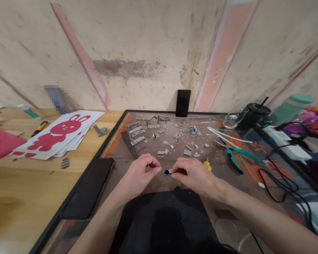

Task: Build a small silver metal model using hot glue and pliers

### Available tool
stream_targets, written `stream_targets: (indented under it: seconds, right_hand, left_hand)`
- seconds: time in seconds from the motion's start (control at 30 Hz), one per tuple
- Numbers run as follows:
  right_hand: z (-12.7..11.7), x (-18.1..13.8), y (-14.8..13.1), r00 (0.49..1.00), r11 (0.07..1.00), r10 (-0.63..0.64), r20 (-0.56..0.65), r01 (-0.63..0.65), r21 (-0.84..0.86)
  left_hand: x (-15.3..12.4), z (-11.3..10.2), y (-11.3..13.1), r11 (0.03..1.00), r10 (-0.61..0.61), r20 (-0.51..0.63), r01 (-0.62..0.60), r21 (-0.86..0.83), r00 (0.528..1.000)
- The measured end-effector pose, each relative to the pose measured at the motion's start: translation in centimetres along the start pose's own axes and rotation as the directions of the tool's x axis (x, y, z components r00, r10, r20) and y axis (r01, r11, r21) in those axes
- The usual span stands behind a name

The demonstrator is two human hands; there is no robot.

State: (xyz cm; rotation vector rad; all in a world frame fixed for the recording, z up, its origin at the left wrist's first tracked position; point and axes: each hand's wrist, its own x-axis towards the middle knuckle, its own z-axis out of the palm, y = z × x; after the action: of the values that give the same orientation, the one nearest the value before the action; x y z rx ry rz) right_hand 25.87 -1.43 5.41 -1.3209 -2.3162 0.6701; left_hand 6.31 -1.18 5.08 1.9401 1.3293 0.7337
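Note:
My left hand (139, 173) and my right hand (192, 174) meet over the glass-topped work surface (116, 141), close to its near edge. Both are closed in a pinch. Between the fingertips sits a tiny blue and silver part (166, 172); my right hand pinches it, and my left fingertips pinch something very thin beside it that I cannot make out. Just behind my hands lie several small silver metal pieces (164, 143) scattered over the surface. A small yellow-handled tool (207, 164) rests right of my right hand.
Teal-handled pliers (238, 155) and white strips (228, 135) lie at the right. A black phone (88, 192) lies at left; another (182, 103) leans on the wall. Rabbit cut-out sheets (58, 135) cover the wooden table. Black cables (281, 183), a glass cup (234, 120) and a black cup (254, 114) crowd the right.

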Motion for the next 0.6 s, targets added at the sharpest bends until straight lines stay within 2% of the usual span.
stream_targets:
  seconds: [0.17, 0.23, 0.33, 0.4, 0.47, 0.6]
  right_hand:
    - [0.6, 1.5, -0.4, 1.0, 1.0, -0.004, -0.002, 0.004, 0.007]
    - [0.7, 2.3, -0.5, 1.0, 1.0, -0.001, -0.013, 0.001, 0.02]
    - [1.0, 4.5, 0.1, 0.998, 0.998, 0.045, -0.04, -0.042, 0.055]
    - [1.6, 6.7, 1.1, 0.994, 0.992, 0.098, -0.047, -0.093, 0.09]
    - [2.5, 9.2, 2.1, 0.988, 0.982, 0.148, -0.037, -0.142, 0.124]
    - [4.7, 13.5, 3.2, 0.974, 0.958, 0.225, 0.005, -0.222, 0.184]
  left_hand:
    - [0.1, 0.0, -0.3, 1.0, 0.002, -0.069, -0.002, 0.001, 0.998]
    - [0.2, 0.1, -0.5, 0.999, -0.044, -0.165, 0.043, -0.011, 0.985]
    - [0.4, 0.3, -1.1, 0.991, -0.136, -0.404, 0.123, -0.059, 0.905]
    - [0.5, 0.4, -1.4, 0.988, -0.152, -0.506, 0.132, -0.074, 0.849]
    - [0.5, 0.5, -1.6, 0.99, -0.142, -0.528, 0.126, -0.066, 0.837]
    - [0.5, 1.0, -1.5, 0.988, -0.152, -0.488, 0.129, -0.081, 0.859]
